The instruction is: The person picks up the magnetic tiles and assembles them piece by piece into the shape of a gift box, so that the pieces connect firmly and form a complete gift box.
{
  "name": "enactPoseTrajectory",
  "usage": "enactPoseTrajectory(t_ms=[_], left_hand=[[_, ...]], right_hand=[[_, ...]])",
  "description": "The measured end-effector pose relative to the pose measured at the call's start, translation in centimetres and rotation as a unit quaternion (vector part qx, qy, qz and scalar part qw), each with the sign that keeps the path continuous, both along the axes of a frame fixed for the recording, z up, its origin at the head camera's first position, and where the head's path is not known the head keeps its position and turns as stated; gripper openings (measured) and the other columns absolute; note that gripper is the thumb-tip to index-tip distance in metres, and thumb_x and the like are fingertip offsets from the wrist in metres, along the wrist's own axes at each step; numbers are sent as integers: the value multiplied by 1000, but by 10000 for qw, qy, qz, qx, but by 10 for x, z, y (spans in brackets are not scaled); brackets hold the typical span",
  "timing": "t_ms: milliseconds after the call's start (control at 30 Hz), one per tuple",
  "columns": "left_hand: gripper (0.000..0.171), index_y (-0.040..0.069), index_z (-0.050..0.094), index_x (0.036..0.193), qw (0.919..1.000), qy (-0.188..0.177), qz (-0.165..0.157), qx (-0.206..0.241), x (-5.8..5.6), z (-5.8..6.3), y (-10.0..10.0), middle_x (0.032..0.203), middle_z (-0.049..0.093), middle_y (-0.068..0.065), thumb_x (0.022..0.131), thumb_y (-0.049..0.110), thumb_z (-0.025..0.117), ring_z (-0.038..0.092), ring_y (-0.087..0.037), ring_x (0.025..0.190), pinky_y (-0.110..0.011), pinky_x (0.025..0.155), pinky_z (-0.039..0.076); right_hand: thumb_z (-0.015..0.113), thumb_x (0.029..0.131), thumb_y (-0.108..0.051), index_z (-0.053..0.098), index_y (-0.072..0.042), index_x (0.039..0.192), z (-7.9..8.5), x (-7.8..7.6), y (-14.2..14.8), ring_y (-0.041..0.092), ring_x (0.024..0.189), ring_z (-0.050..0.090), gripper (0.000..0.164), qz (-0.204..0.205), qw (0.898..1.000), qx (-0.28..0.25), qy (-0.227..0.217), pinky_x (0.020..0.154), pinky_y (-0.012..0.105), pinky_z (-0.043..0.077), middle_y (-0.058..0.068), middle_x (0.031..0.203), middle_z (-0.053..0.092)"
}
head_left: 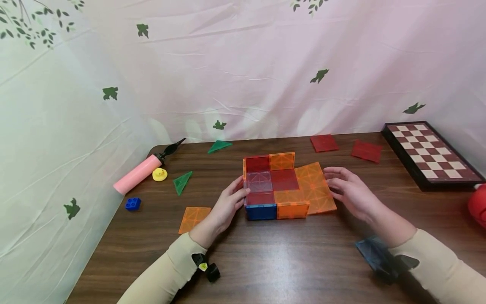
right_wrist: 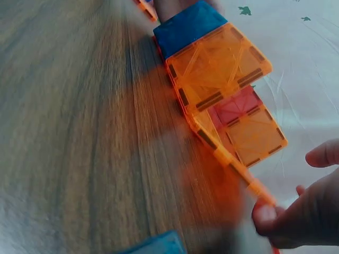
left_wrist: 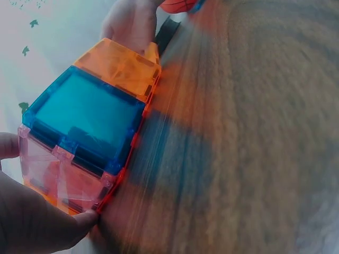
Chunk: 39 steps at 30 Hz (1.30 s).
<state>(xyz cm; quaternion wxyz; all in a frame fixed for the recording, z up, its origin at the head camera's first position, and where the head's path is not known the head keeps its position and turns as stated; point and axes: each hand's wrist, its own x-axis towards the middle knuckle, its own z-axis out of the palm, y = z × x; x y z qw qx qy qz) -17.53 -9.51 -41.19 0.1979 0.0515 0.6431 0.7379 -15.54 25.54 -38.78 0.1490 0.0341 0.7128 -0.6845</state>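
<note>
Pinching the tile box (head_left: 279, 185) at mid-frame by its left wall with the left hand (head_left: 229, 197), touching the orange flap (head_left: 315, 188) with the right hand (head_left: 351, 192), fingers loosely spread, ideally guiding evenly without straining the joints.

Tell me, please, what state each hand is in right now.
Left hand: closed, holding the left end of the tile structure.
Right hand: open, at the right edge of the large orange tile.
</note>
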Motion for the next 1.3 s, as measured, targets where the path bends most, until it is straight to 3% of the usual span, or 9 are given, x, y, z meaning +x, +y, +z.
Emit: enactPoseTrajectory(t_ms=[133, 500, 667, 900, 1100, 1200, 1300], left_hand=[[65, 6, 24, 161, 9999, 47, -88, 20, 0, 0, 0, 164, 26, -18, 105, 21, 53, 35, -35, 145, -50, 117, 30], [66, 2, 23, 161, 9992, 176, -224, 293, -2, -3, 1, 165, 24, -19, 103, 16, 49, 34, -37, 145, -52, 118, 28], [66, 2, 24, 161, 9992, 149, -246, 286, -4, -3, 2, 165, 24, -19, 102, 16, 49, 35, -37, 145, -52, 117, 28], [64, 4, 26, 160, 9993, 144, -299, 191, -5, -5, 3, 164, 27, -19, 103, 16, 51, 37, -35, 144, -51, 116, 31], [63, 4, 28, 160, 9995, 157, -225, 175, -5, -5, 2, 163, 28, -19, 102, 16, 52, 38, -35, 143, -51, 116, 31], [63, 5, 29, 159, 9996, 155, -152, 205, -4, -4, 2, 163, 29, -19, 102, 16, 53, 38, -35, 143, -51, 116, 32], [63, 4, 30, 159, 9996, 144, -108, 199, -4, -4, 1, 163, 29, -19, 102, 15, 52, 38, -35, 143, -51, 116, 32]], right_hand=[[47, 109, -16, 29, -3, 152, 1, -2, 0, 26, 126, 44, 48, -152, 9992, 43, 362, 91, 23, 52, 19, 148, 32], [53, 107, -15, 33, -1, 149, 0, -10, -10, 14, 111, 60, 48, 9, 9979, -346, 546, 90, 26, 54, 13, 133, 48], [54, 108, -22, 33, 1, 150, 0, -12, -18, 13, 112, 60, 53, 216, 9984, -199, 492, 91, 29, 55, 13, 134, 50], [55, 107, -24, 31, 6, 151, 1, -16, -27, 15, 112, 59, 59, 459, 9974, 137, 532, 91, 29, 54, 25, 143, 43], [49, 109, -29, 37, 5, 149, 1, -28, -22, 24, 116, 57, 54, 491, 9945, 664, 642, 95, 30, 53, 26, 146, 44], [50, 109, -30, 46, 4, 143, -2, -47, -17, 33, 116, 55, 48, 149, 9840, 1484, 976, 99, 39, 51, 25, 141, 49], [55, 106, -27, 55, 2, 135, -7, -71, -12, 39, 115, 53, 40, -397, 9535, 2619, 1440, 100, 51, 45, 26, 136, 54]])
